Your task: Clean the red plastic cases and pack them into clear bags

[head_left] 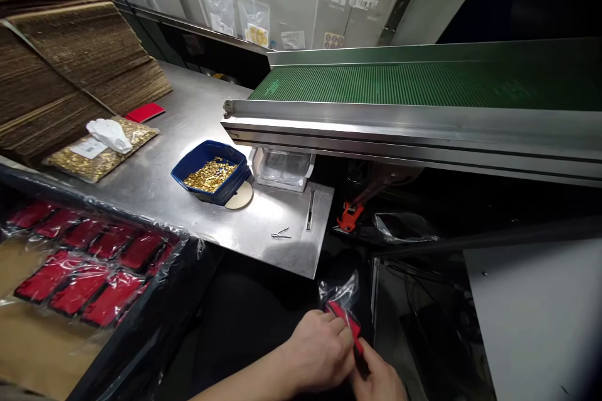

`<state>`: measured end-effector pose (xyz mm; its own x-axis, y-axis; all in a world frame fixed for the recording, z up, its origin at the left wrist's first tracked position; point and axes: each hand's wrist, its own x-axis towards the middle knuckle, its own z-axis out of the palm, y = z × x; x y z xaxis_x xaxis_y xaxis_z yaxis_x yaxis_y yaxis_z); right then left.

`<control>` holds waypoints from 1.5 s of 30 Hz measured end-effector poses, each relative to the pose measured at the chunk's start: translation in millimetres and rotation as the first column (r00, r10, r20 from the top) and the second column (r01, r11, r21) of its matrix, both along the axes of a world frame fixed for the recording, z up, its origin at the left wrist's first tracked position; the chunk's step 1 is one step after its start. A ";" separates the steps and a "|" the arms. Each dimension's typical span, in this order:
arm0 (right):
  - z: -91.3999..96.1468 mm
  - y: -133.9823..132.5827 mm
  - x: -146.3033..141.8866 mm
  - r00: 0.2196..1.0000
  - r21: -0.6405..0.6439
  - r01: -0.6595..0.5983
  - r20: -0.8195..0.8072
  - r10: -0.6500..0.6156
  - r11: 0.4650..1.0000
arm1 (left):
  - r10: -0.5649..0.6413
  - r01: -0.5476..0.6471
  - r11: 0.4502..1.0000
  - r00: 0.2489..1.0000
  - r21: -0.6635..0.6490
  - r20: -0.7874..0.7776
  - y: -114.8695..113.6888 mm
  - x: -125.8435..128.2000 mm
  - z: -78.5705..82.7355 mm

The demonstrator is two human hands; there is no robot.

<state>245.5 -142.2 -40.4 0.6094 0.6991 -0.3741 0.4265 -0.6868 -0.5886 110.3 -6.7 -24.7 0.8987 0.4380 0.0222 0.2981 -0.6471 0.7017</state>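
Note:
Low at the bottom centre, my left hand (320, 351) and my right hand (379, 379) both grip a small red piece in a clear plastic bag (345, 310), below the edge of the steel table (155, 175). A blue tray (211, 172) of small gold parts stands on the table in front of me. A carton at the left holds several bagged red pieces (84, 269).
A green conveyor belt (423, 84) runs across the upper right. A stack of flat cardboard (61, 56) fills the upper left. A bag of gold parts (101, 150), a clear plastic box (282, 169), tweezers (281, 235) and a loose red piece (145, 112) lie on the table.

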 end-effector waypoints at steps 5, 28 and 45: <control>22.2 18.9 3.8 0.951 -0.070 0.289 -0.091 -0.295 0.955 | 0.243 -0.238 0.961 0.970 -0.143 0.019 5.1 1.8 4.5; 14.9 19.1 -18.4 0.897 0.115 0.368 -0.307 -0.319 0.923 | 0.294 -0.206 0.804 0.953 -0.558 0.072 7.7 12.6 18.4; 25.0 34.0 -4.9 0.877 0.043 0.422 -0.272 -0.396 0.905 | 0.204 -0.163 0.902 0.977 -0.401 0.061 3.3 1.9 16.5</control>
<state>240.6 -108.2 -15.4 0.7437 0.4490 -0.4954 -0.0510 -0.7007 -0.7116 112.1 -3.5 -8.1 0.8034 0.5870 -0.1004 0.3010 -0.2548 0.9190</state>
